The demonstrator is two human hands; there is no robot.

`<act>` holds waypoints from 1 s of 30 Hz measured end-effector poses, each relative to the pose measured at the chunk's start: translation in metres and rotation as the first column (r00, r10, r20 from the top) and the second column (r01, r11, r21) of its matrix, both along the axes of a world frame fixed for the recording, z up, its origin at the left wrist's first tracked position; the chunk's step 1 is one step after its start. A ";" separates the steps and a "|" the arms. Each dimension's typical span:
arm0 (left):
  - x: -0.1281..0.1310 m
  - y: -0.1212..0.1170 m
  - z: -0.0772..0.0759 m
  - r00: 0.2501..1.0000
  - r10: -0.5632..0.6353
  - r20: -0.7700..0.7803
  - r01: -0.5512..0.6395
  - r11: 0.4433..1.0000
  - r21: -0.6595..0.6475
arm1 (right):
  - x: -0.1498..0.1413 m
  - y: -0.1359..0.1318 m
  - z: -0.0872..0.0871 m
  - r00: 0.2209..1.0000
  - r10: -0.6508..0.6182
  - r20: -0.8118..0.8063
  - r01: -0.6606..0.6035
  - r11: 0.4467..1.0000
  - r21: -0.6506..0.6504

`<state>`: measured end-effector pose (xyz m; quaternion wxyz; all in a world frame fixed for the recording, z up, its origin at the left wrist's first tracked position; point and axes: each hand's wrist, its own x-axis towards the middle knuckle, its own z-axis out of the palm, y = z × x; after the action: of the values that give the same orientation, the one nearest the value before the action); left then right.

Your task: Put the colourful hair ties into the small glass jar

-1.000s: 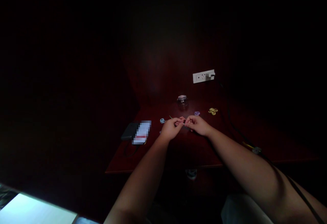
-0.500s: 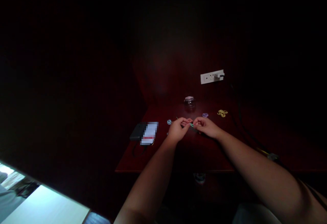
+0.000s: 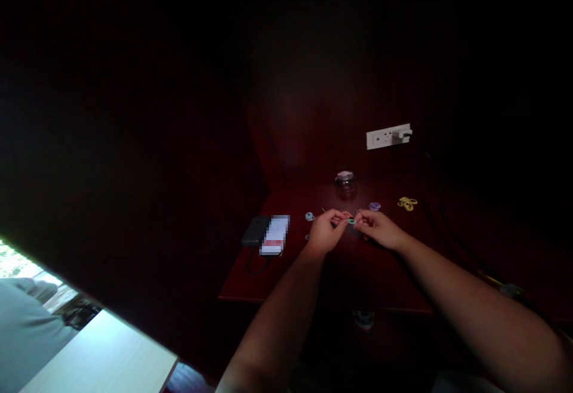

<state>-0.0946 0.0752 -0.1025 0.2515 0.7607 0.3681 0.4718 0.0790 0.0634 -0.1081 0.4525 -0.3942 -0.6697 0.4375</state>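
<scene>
Between my hands is a small green elastic band (image 3: pixel 351 222), looking like a hair tie. My left hand (image 3: pixel 328 230) pinches its left side with thumb and finger. The fingers of my right hand (image 3: pixel 378 229) are closed at its right side. Just behind the fingertips lie orange-pink bands (image 3: pixel 346 214), partly covered by the hands. A light blue bundle of bands (image 3: pixel 310 217) is to the left of my left hand. Beyond my right hand are a purple bundle (image 3: pixel 375 206) and, farther right, several yellow bands (image 3: pixel 407 203).
A clear lidded jar (image 3: pixel 345 185) stands at the back of the dark red table (image 3: pixel 250 282). On the left lie a phone (image 3: pixel 274 235) with a blurred screen and a black box-shaped device (image 3: pixel 255 231) with a cable. A wall socket (image 3: pixel 388 137) holds a plug.
My view has turned slightly left, so everything sits farther right in the picture. The green band now shows more openly as a loop between my fingertips.
</scene>
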 end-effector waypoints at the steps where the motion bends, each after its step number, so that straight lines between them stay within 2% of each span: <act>1: 0.000 0.000 -0.001 1.000 0.000 -0.004 0.000 1.000 0.000 | 0.000 0.000 0.000 1.000 -0.003 0.006 0.003 1.000 0.001; 12: 0.001 0.001 -0.002 0.999 0.032 -0.042 -0.031 0.999 0.034 | 0.005 0.004 -0.002 0.999 0.014 0.030 -0.013 0.999 -0.043; 20: 0.003 0.003 -0.002 1.000 -0.001 0.002 0.001 1.000 0.024 | 0.004 0.008 -0.007 0.996 0.031 0.087 -0.029 0.999 -0.018; 30: 0.003 0.003 -0.002 1.000 -0.031 0.000 0.031 1.000 0.003 | 0.001 0.003 0.000 0.995 0.046 0.093 -0.045 0.999 -0.013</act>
<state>-0.0914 0.0782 -0.1047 0.2575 0.7667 0.3556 0.4684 0.0797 0.0663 -0.1080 0.4085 -0.4013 -0.6965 0.4325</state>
